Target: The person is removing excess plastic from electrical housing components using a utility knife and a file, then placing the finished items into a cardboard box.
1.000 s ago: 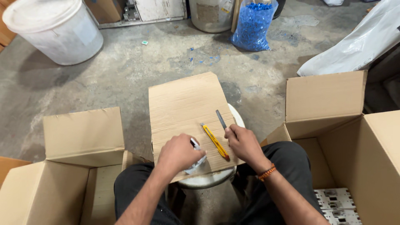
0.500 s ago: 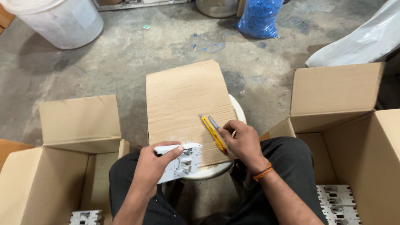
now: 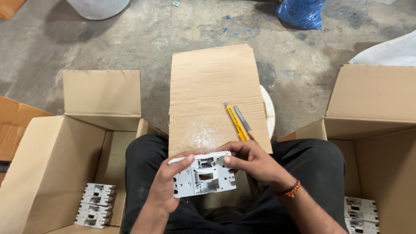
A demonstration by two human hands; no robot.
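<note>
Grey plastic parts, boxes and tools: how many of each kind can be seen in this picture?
Grey parts: 5, one held by left hand and right hand at, two in the left box, two in the right box
Open boxes: 2
Tools on cardboard sheet: 2
Total: 9

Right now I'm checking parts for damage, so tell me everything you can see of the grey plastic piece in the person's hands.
The grey plastic housing is a flat rectangular moulding, light grey, with square openings, ribs and small round holes across its face. It looks whole; no crack shows. It is held tilted over the lap, face towards the camera. The left hand grips its left edge, the right hand pinches its upper right edge. Nothing else touches it.
</note>
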